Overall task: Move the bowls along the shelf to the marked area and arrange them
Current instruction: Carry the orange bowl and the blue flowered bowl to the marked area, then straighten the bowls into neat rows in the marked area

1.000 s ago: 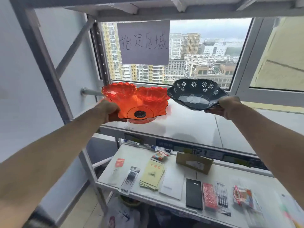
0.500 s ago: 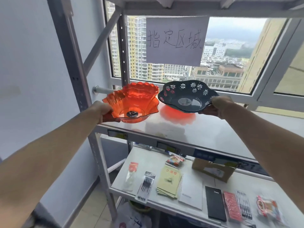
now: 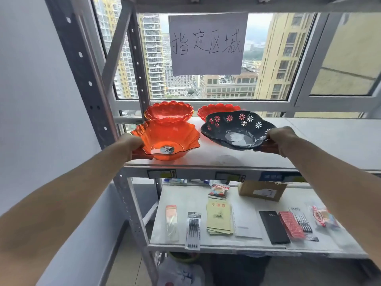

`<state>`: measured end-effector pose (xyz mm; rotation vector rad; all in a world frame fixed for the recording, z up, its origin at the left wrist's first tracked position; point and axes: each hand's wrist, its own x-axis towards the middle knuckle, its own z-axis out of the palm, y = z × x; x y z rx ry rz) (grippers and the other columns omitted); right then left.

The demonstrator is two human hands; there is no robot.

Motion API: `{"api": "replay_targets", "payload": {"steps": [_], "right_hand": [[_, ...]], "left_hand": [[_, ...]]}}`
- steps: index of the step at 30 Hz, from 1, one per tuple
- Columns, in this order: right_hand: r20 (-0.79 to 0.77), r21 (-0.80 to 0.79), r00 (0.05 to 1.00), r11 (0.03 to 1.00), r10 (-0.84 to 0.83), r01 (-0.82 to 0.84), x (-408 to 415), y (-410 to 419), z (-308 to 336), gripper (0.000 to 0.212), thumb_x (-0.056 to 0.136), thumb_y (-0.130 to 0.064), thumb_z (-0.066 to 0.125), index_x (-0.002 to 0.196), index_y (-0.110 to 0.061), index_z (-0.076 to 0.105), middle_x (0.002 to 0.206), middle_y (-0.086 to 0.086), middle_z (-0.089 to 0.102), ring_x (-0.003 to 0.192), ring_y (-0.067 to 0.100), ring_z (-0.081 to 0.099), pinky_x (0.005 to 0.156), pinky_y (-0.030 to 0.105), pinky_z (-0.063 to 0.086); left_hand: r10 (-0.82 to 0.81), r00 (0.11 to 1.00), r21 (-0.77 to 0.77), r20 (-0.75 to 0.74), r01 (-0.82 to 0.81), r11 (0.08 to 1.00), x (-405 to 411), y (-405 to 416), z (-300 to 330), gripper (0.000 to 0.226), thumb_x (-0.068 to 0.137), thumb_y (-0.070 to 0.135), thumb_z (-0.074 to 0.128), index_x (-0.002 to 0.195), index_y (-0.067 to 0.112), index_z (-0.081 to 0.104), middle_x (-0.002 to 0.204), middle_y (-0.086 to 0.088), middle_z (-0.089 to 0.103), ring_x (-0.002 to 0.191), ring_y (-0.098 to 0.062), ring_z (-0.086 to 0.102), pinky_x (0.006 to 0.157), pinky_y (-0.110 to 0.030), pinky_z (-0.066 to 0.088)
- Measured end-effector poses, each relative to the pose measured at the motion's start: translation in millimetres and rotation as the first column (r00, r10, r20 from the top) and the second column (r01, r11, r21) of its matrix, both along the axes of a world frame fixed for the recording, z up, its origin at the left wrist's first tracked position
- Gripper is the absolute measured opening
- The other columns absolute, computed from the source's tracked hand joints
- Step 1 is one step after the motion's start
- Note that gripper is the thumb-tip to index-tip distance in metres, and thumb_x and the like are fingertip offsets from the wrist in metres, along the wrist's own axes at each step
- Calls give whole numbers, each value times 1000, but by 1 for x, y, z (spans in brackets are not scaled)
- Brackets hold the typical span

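Note:
My left hand [image 3: 132, 144] grips the left rim of a clear orange wavy bowl [image 3: 169, 139], which sits low at the left end of the white shelf [image 3: 309, 145]. In my right hand [image 3: 276, 141] is a dark bowl with flower cut-outs [image 3: 235, 129], held by its right rim and tilted just above the shelf. Behind them, by the window, stand two more orange scalloped bowls, one at the back left [image 3: 169, 111] and one at the back right [image 3: 216, 109], partly hidden by the dark bowl. A handwritten paper sign [image 3: 208, 43] hangs above them.
The grey shelf upright [image 3: 82, 79] and a diagonal brace stand close on the left. The lower shelf [image 3: 191, 197] holds pen packs, notebooks, a cardboard box [image 3: 261, 190] and snack packets. The upper shelf stretches bare to the right.
Both bowls have travelled left along the shelf and lower toward it, under the paper sign. Two orange bowls at the back have come into view.

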<state>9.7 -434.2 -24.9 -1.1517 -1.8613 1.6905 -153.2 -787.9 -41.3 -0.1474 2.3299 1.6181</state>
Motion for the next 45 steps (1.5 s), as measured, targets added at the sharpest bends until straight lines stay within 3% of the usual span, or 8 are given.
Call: {"api": "replay_targets", "payload": {"steps": [4,11,16,23,31,37,42,45], "right_hand": [[34,-11,998,998,-56,56,15,-14,-11,17,87,9,41,95,13,56,49,28,63,41,41,65,36,38,54],[76,14,992,995,-101,100,20,-22,-29,15,88,9,41,80,8,54,54,28,63,34,35,62,33,33,50],[94,12,989,994,-110,110,12,-21,-40,15,87,10,42,82,8,57,62,28,64,35,35,63,33,36,51],[149,19,983,994,-108,107,-5,-18,-52,16,90,6,42,95,7,57,66,25,64,33,29,63,32,30,50],[313,58,950,998,-16,-2,0,-13,-42,16,93,-10,50,103,3,52,80,27,64,53,35,69,40,37,56],[401,451,908,889,-124,-77,-4,-15,-10,21,85,-21,61,89,-2,54,94,17,59,80,34,61,73,42,59],[358,610,918,787,-173,-90,-27,-10,9,39,89,-35,57,109,-2,60,116,19,63,105,37,59,84,35,47],[318,642,933,763,-172,-79,-44,-2,17,52,88,-43,56,117,0,58,124,20,62,114,40,57,90,39,49]], "left_hand": [[-3,1000,-3,2,3,1000,2,-6,-8,16,90,-13,45,77,-6,54,42,-15,62,29,-23,60,27,-30,49],[-50,998,13,33,50,999,-3,-6,-21,12,90,-10,48,86,-5,58,72,-17,64,38,-22,64,42,-34,56],[-80,995,9,58,79,997,-8,-6,-24,16,93,-6,48,79,-6,55,44,-14,65,34,-23,64,31,-28,52],[-152,984,-66,97,159,985,-16,-4,-22,14,95,5,52,105,-5,53,88,-28,69,49,-30,71,40,-36,58],[-164,984,-258,-74,140,956,-23,0,-14,23,87,16,66,100,6,50,100,-12,51,94,-29,53,80,-44,57],[-169,969,-350,-178,98,931,-31,5,-1,29,85,13,66,70,7,42,69,-4,41,60,-16,42,49,-26,33],[-283,931,-493,-230,139,859,-39,26,15,55,85,28,66,128,1,45,116,-13,56,110,-30,55,90,-40,50],[-357,886,-616,-298,107,780,-44,49,26,74,86,41,61,144,4,33,151,-20,33,137,-37,35,112,-46,36]]}}
